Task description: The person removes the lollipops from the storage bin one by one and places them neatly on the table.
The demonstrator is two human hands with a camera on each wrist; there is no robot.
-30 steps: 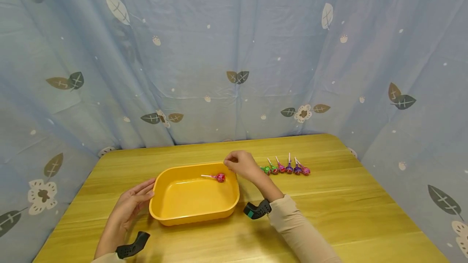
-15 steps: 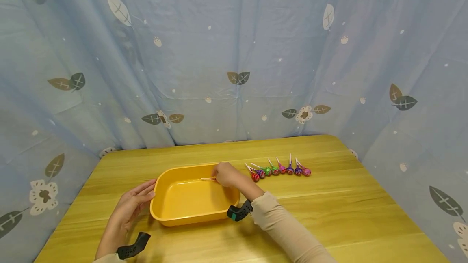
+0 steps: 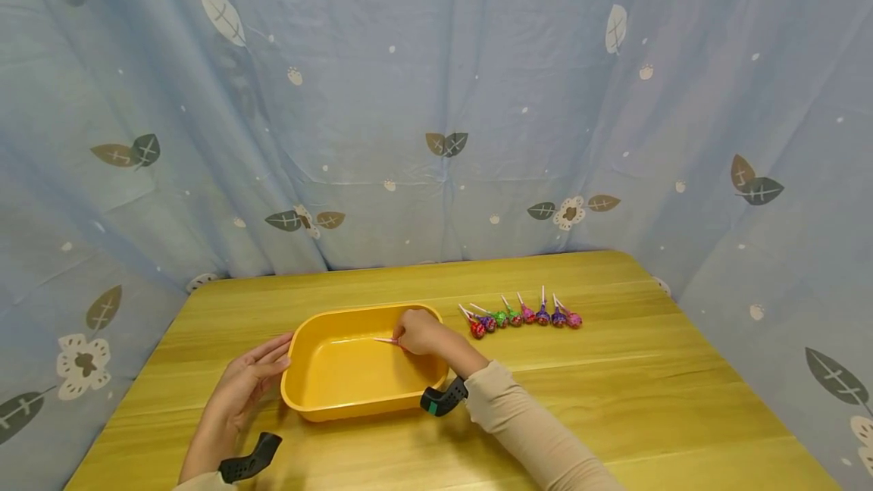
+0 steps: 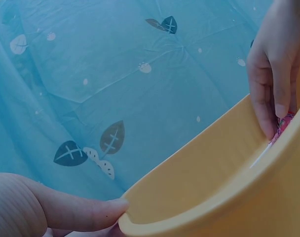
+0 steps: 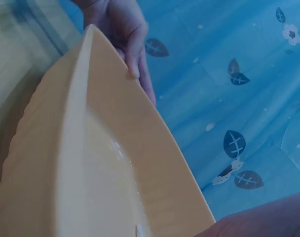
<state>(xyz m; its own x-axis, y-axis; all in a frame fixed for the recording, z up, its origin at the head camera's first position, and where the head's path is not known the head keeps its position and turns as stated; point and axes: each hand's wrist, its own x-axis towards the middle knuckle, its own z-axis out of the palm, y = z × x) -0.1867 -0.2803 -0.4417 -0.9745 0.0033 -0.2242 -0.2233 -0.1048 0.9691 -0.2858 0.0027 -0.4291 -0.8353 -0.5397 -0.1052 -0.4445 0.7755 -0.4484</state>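
Observation:
A yellow plastic basin [image 3: 361, 406] sits on the wooden table. My left hand [image 3: 245, 381] grips its left end, the thumb [image 4: 86, 212] on the rim and the other fingers behind the outer wall. My right hand [image 3: 419, 333] reaches inside over the right end, fingertips down at a lollipop [image 4: 286, 122] with a pink-red wrapper. Thumb and fingers pinch it near the head. Its white stick [image 3: 383, 339] points left; in the head view the hand covers the head.
Several wrapped lollipops lie in a row right of the basin, from a red one [image 3: 477, 330] to a pink one [image 3: 574, 320], sticks pointing back. A blue floral curtain [image 3: 443, 97] hangs behind the table [image 3: 614, 400].
My right hand has moved left and down from the basin's far right rim into it, onto the lollipop, whose stick has shifted slightly. The left hand stays at the rim.

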